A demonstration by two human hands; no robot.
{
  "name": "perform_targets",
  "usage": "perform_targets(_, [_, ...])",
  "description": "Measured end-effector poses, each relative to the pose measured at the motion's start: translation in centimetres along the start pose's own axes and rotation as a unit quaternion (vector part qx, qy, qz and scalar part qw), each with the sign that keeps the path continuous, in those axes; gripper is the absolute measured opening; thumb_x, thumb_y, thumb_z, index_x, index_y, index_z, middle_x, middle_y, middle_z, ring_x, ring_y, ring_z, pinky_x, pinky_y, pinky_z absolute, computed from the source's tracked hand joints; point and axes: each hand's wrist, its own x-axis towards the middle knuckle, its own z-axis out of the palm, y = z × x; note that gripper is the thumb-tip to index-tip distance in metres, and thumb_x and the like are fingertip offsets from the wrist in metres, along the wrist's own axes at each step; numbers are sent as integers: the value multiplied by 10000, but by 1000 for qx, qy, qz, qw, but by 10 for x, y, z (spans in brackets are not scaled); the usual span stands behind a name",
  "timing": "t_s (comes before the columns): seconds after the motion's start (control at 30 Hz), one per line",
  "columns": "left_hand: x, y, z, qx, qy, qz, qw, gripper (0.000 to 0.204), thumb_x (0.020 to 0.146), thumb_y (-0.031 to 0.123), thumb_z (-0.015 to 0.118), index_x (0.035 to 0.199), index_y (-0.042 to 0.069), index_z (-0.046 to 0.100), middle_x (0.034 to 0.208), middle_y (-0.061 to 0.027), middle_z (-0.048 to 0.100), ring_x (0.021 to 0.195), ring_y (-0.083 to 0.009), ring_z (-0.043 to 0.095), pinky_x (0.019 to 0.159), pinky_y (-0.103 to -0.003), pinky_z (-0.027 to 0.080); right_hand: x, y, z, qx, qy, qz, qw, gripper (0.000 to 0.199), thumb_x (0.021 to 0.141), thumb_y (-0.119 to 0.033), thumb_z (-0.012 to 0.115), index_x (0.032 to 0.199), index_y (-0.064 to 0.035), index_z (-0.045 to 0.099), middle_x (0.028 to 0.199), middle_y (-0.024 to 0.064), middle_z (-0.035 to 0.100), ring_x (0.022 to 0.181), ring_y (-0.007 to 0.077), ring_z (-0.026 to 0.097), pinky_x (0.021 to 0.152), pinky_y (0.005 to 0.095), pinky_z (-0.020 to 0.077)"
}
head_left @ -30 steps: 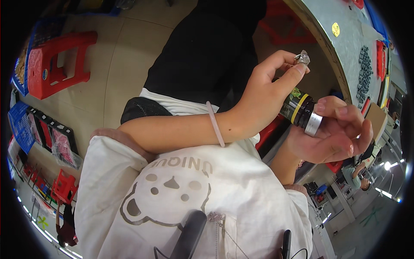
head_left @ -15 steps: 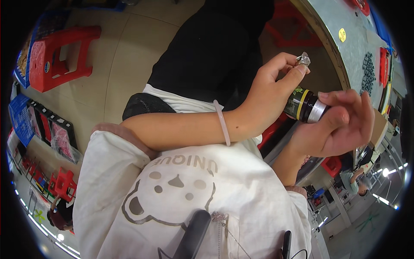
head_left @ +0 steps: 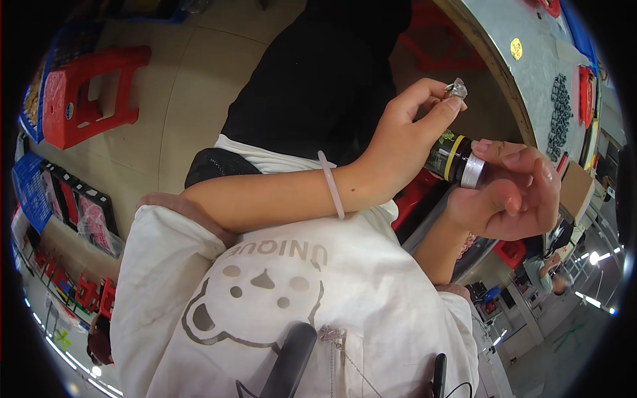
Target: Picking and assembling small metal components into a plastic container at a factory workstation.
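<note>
My left hand pinches a crumpled silvery foil-like piece between thumb and index finger. Just below it lies a dark bottle with a green label, a yellow band and a silver end. The bottle's lower part is hidden behind my left hand, so whether the other fingers hold it does not show. My right hand is cupped around the silver end, palm side in view, thumb apart from loosely curved fingers. One fingertip overlaps the bottle's neck; nothing else shows in that palm.
The grey table at the upper right bears a pile of small dark parts, a red tray and a yellow round sticker. A cardboard box is beyond my right hand. A red stool stands at the left.
The whole view has shifted slightly, moving both hands and the bottle a little left in the picture. My right fingers have curled somewhat closer to the silver end. My left pinch is unchanged.
</note>
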Motion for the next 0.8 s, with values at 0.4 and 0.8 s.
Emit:
perform_targets(0.4, [5, 3, -1, -5, 27, 35, 999, 196, 903, 206, 545, 1024, 52, 553, 973, -4, 577, 898, -62, 486, 836, -213, 373, -2, -17, 9, 57, -24, 307, 950, 737, 862, -603, 388, 1232, 33, 357, 1048, 170, 519, 918, 196, 557, 829, 304, 441])
perform_targets(0.8, [10, 6, -7, -25, 59, 44, 997, 208, 896, 233, 548, 1016, 64, 559, 972, 11, 539, 894, -65, 462, 834, -228, 373, -24, -41, -2, 131, 0, 304, 944, 709, 878, -525, 444, 1340, -29, 236, 1373, 296, 257, 1267, 451, 304, 1054, 522, 240])
